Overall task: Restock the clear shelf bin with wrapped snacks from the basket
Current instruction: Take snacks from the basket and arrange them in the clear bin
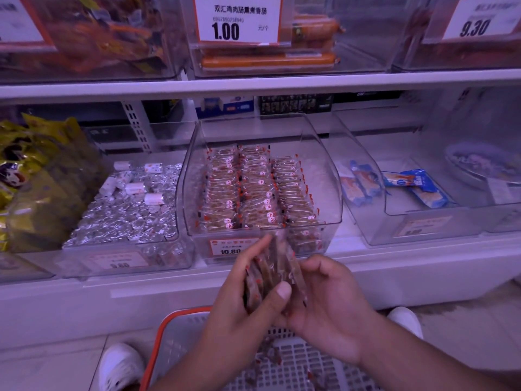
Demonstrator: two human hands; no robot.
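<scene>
both hands meet just above the white slotted plastic basket with the orange rim (180, 331), low and near in the scene. the left hand (239, 303) grips a fanned bunch of brown snack bars in clear wrappers with red-printed ends (270, 275), thumb pressed across the near face and fingers stretched up behind. the right hand (329, 300) cups the same bunch from the right side, its fingers curled against the wrappers.

the step in hand looks like squaring the bunch before it goes in. to do it well, tap the bars flush so all edges line up, keep the thumb firm so none slides out, then stand them on edge in the same way as the rows already there, at the near end where the front rows look less full.

the clear plastic shelf bin with the orange price label (324, 170) sits straight ahead on the lower shelf, holding three rows of the same bars; the right strip of its floor is bare. the bunch holds perhaps five or six bars, too overlapped to count surely. a few loose bars lie in the basket, too blurred to number. two hands, one basket, one target bin.
</scene>
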